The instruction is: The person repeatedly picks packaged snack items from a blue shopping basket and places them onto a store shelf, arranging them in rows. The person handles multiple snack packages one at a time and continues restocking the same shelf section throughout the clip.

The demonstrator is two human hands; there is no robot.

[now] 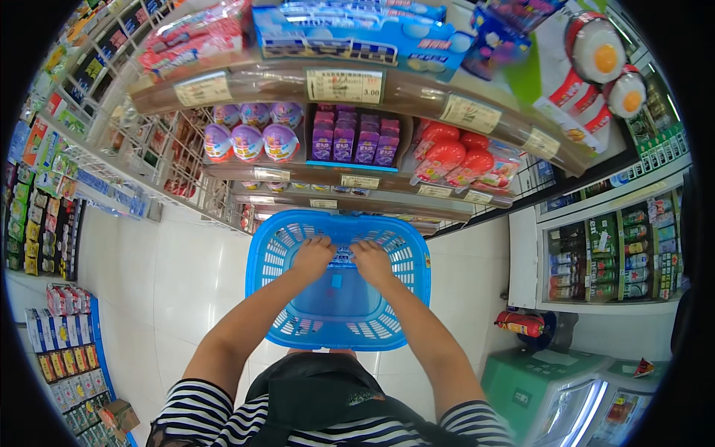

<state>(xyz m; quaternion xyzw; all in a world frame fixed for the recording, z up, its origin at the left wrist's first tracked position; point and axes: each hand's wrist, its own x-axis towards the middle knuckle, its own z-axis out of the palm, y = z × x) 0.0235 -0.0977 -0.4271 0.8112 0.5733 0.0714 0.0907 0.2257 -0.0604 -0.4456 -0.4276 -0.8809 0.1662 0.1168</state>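
Observation:
A blue plastic shopping basket [255, 285] with slotted walls is in front of my body, below the shelf rack. Inside its far end, both my hands reach down to a small blue-and-white packet [342, 259] that bears writing. My left hand [314, 258] has curled fingers at the packet's left end. On the opposite end, my right hand [371, 262] bends its fingers in the same way. The fingertips are partly hidden. A small light-blue square [337, 280] shows on the basket floor nearer to me.
Ahead, the shelf rack carries purple-topped surprise eggs [247, 142], purple boxes [356, 139], red egg-shaped toys [447, 153] and blue biscuit packs [357, 42]. A wire rack [184, 151] borders it left. At right are a drinks refrigerator [609, 251] and a green chest freezer [542, 385]. Stacked cartons [70, 357] line the left.

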